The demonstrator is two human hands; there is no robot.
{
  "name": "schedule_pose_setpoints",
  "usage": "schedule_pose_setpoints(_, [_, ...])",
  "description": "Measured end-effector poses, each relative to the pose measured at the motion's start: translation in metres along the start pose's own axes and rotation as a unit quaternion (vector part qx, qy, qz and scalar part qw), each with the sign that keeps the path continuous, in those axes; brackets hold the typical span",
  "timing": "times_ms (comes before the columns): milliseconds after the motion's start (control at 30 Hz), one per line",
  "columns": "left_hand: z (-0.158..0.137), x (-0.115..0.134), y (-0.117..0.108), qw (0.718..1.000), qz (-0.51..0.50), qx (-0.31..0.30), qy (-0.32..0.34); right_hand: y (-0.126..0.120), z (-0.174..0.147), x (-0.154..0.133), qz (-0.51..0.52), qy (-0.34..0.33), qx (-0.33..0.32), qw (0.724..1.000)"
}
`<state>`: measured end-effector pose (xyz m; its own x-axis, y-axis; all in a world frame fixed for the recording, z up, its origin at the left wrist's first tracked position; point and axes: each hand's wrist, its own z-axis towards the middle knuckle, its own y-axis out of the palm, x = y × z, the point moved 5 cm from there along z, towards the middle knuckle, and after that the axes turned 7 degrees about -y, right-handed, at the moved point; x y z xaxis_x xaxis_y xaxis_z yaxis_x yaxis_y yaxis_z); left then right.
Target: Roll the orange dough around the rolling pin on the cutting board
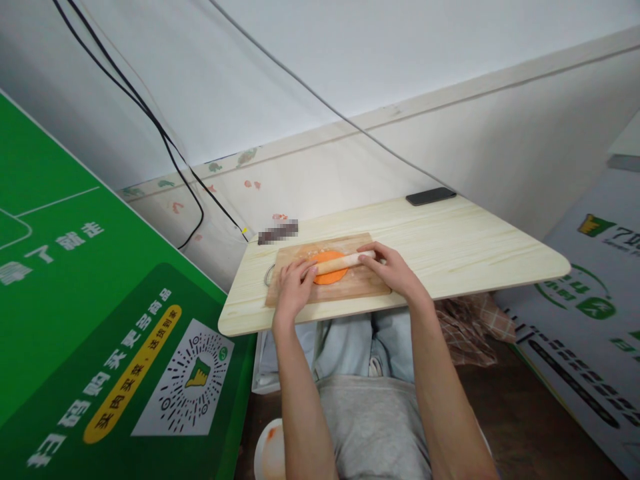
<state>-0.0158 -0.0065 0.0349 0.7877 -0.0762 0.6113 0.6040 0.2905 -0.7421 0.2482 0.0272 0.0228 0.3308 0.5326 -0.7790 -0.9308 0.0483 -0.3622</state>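
A pale wooden rolling pin lies across a flat orange round of dough on a wooden cutting board. My left hand is closed over the pin's left end, at the dough's left edge. Gripping the right end is my right hand, thumb and fingers on either side of it. White flour-like dust shows behind the dough. A metal ring handle sticks out at the board's left end.
The board rests on a light wood-grain table. A dark phone lies by the wall at the back right, and a blurred-out dark object at the back left. A green panel flanks the left; cables hang behind.
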Motion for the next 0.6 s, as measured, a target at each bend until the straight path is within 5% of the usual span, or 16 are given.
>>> schedule_pose_setpoints(233, [0.004, 0.003, 0.007, 0.995, 0.020, 0.078, -0.064, 0.013, 0.009, 0.010, -0.068, -0.001, 0.071, 0.995])
schedule_pose_setpoints(600, [-0.009, -0.018, -0.025, 0.996, -0.078, -0.046, 0.015, -0.014, -0.007, -0.014, 0.046, -0.014, -0.062, 0.997])
